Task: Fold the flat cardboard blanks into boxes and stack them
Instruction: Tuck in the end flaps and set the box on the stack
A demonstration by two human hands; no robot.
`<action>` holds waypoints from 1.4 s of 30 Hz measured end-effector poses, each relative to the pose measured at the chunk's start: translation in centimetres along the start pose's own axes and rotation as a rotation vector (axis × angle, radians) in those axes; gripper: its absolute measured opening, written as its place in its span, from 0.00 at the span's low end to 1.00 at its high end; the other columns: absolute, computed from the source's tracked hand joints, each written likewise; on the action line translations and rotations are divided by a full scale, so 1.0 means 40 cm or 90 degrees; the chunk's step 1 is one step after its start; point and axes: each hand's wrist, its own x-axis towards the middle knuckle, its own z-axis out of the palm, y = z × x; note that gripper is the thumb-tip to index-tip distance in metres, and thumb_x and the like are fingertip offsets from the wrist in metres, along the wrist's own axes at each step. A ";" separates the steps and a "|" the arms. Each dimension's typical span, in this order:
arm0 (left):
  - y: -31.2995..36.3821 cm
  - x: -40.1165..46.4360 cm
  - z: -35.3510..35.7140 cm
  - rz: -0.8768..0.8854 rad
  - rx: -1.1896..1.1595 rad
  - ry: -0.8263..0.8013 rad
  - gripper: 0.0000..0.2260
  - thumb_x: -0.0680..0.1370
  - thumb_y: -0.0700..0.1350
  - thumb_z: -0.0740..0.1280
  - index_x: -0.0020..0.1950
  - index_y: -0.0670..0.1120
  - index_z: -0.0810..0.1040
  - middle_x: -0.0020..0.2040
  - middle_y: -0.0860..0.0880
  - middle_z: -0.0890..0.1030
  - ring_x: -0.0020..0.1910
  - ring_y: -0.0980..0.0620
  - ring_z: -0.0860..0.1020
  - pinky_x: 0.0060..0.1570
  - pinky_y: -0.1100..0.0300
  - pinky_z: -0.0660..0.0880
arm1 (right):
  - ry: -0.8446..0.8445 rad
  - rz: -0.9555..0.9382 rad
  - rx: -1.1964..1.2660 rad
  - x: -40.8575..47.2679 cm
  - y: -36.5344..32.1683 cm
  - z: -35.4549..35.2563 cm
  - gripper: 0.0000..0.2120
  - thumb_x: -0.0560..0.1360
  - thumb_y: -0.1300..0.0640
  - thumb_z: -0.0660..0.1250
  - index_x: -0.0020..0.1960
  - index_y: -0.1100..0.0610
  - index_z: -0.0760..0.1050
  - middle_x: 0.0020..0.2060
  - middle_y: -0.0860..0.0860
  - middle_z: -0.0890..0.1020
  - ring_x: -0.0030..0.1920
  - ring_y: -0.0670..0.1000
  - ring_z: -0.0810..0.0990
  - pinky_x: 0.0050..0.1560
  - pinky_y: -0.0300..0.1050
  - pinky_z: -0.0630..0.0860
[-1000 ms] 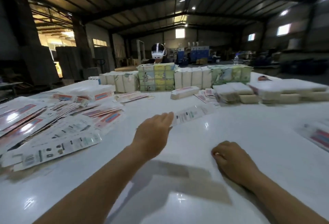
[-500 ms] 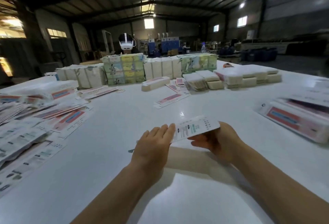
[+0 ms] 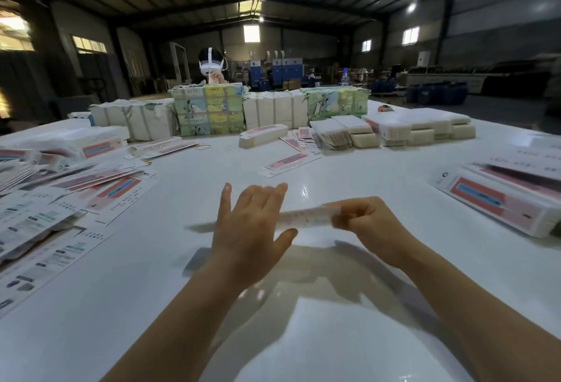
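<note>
A long white printed cardboard blank [image 3: 306,218] hangs edge-on above the white table [image 3: 182,260], blurred by motion. My right hand [image 3: 368,224] is clenched on its right end. My left hand [image 3: 250,227] is at its left end with the fingers spread apart; whether it touches the blank I cannot tell. Loose flat blanks [image 3: 69,199] with pink and blue print lie spread at the left. A stack of flat pink-printed blanks [image 3: 501,202] sits at the right. One single blank [image 3: 290,163] lies farther out in the middle.
Wrapped bundles of white and green cartons [image 3: 209,111] line the far side of the table, with low piles of blanks [image 3: 419,129] at the far right. A person wearing a headset [image 3: 211,64] stands behind them. A rubber band [image 3: 202,147] lies near the bundles.
The blank went from lying on the table to held in both hands, then turned edge-on. My right hand closed on its right end; my left hand's fingers spread. The view swung right.
</note>
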 end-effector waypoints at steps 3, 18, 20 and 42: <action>-0.004 -0.001 -0.006 0.042 -0.035 -0.047 0.28 0.75 0.61 0.61 0.74 0.54 0.62 0.72 0.55 0.67 0.71 0.53 0.62 0.72 0.47 0.47 | 0.021 -0.157 -0.161 -0.001 0.001 0.019 0.27 0.69 0.81 0.62 0.45 0.50 0.83 0.51 0.44 0.81 0.61 0.51 0.75 0.63 0.42 0.70; -0.003 0.002 0.020 -0.052 -0.223 -0.152 0.40 0.71 0.68 0.62 0.76 0.50 0.53 0.60 0.52 0.62 0.57 0.51 0.66 0.59 0.55 0.71 | -0.009 0.218 0.473 -0.003 -0.034 0.006 0.15 0.73 0.57 0.65 0.60 0.56 0.74 0.51 0.61 0.82 0.47 0.64 0.83 0.37 0.52 0.81; 0.009 0.002 0.019 -0.041 -0.220 -0.122 0.42 0.70 0.69 0.63 0.77 0.49 0.53 0.60 0.52 0.61 0.58 0.52 0.64 0.61 0.55 0.69 | -0.077 0.224 0.409 -0.007 -0.026 0.017 0.16 0.70 0.54 0.68 0.54 0.62 0.78 0.47 0.62 0.84 0.42 0.61 0.85 0.36 0.49 0.82; 0.017 0.005 -0.002 -0.024 -0.069 -0.080 0.35 0.69 0.71 0.59 0.70 0.52 0.62 0.60 0.54 0.74 0.53 0.51 0.75 0.43 0.57 0.69 | -0.006 0.279 0.230 0.003 0.001 0.035 0.10 0.78 0.64 0.56 0.51 0.66 0.76 0.34 0.60 0.83 0.28 0.54 0.82 0.22 0.41 0.74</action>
